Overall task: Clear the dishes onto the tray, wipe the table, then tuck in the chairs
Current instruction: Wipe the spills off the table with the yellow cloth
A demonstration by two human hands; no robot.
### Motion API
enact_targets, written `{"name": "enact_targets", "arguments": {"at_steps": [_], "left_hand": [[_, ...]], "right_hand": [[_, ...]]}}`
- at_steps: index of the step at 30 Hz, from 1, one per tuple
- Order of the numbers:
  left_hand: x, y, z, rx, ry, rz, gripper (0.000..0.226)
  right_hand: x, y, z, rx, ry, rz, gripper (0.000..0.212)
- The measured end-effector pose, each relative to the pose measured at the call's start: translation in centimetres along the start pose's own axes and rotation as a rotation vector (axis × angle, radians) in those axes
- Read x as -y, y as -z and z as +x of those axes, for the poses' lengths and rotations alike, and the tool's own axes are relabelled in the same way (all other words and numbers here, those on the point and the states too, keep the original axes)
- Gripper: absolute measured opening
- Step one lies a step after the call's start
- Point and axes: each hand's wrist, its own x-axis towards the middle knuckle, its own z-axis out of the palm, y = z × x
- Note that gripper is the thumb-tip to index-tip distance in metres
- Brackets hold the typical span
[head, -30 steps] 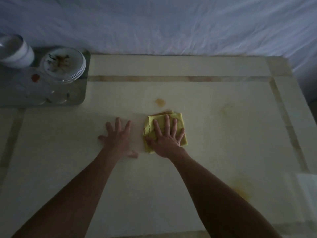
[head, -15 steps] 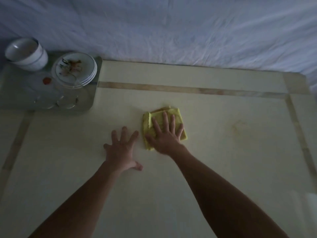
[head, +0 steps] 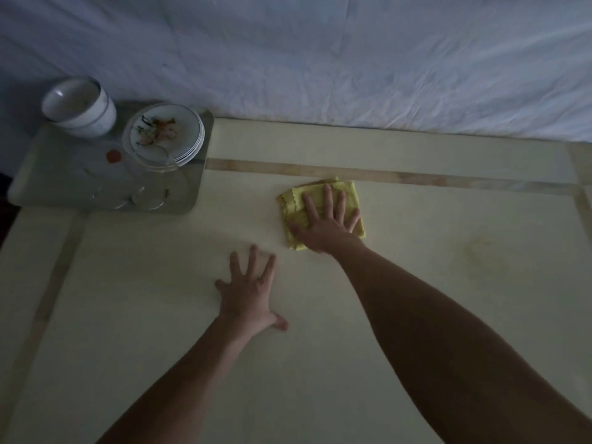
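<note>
A folded yellow cloth (head: 350, 195) lies on the cream table (head: 416, 283) near its far middle. My right hand (head: 323, 224) presses flat on the cloth with fingers spread. My left hand (head: 248, 291) rests flat on the bare tabletop, nearer to me and left of the cloth, fingers straight. At the far left a metal tray (head: 64, 174) holds stacked white bowls (head: 80, 107), a stack of soiled plates (head: 165, 133) and several clear glasses (head: 144, 187).
A pale wrinkled sheet (head: 320, 59) hangs behind the table's far edge. A faint yellowish stain (head: 480, 251) marks the tabletop to the right of the cloth. Tan inlay strips run along the table's far and left sides.
My right hand has pushed the cloth away from me over the orange spot toward the far inlay strip. The left hand stayed flat on the table. The view shifted.
</note>
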Motion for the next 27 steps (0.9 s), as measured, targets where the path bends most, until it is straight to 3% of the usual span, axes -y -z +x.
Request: {"name": "enact_targets", "arguments": {"at_steps": [7, 12, 17, 27], "left_hand": [[0.2, -0.9, -0.3, -0.025, -0.026, -0.055, 0.135], [4.1, -1.0, -1.6, -0.134, -0.061, -0.047, 0.112], [10.6, -0.5, -3.1, 0.023, 0.159, -0.016, 0.133], [11.7, -1.5, -2.4, -0.011, 0.097, -0.120, 0.138]], "right_hand": [[0.9, -1.2, -0.8, -0.011, 0.007, -0.006, 0.086], [2.5, -5.0, -5.8, -0.027, 0.097, -0.023, 0.083], [6.5, -10.2, -12.6, -0.033, 0.183, -0.055, 0.079], [10.8, -7.5, -7.0, -0.035, 0.031, 0.017, 0.079]]}}
